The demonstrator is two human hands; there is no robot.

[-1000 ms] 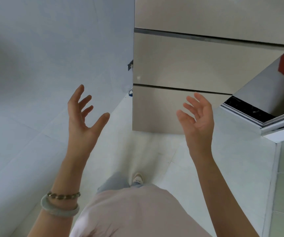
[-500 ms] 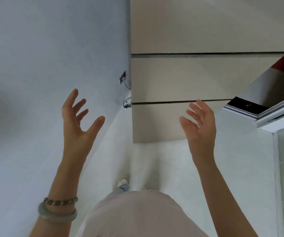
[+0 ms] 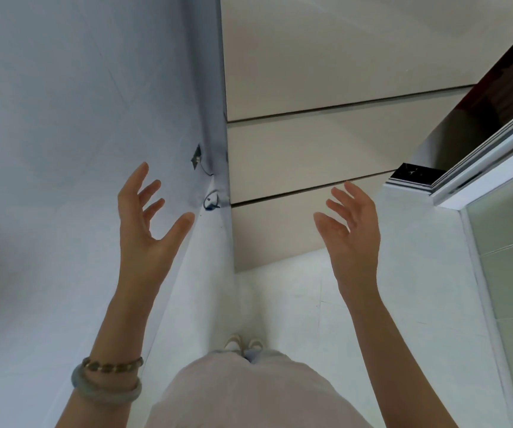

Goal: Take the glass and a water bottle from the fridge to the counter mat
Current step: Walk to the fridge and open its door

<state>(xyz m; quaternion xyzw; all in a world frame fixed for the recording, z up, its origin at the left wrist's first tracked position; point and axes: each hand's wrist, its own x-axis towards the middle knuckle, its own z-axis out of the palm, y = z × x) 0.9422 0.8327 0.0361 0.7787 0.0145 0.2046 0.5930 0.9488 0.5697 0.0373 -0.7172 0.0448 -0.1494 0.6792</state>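
A tall fridge [image 3: 310,156] with beige-silver doors stands straight ahead, all its doors closed, split by two dark horizontal seams. The glass, the water bottle and the counter mat are not in view. My left hand [image 3: 145,230] is raised in front of the wall left of the fridge, fingers spread, holding nothing. My right hand [image 3: 352,236] is raised in front of the fridge's lowest door, fingers apart and empty. Neither hand touches the fridge.
A pale blue-grey wall [image 3: 63,149] runs close along my left, with a small socket [image 3: 196,156] and a cable [image 3: 211,202] near the fridge corner. A sliding door frame [image 3: 480,162] with frosted glass stands at the right. White tiled floor [image 3: 295,304] lies underfoot.
I have stepped closer to the fridge, which now fills more of the view. Both hands stay raised and open, in nearly the same pose.
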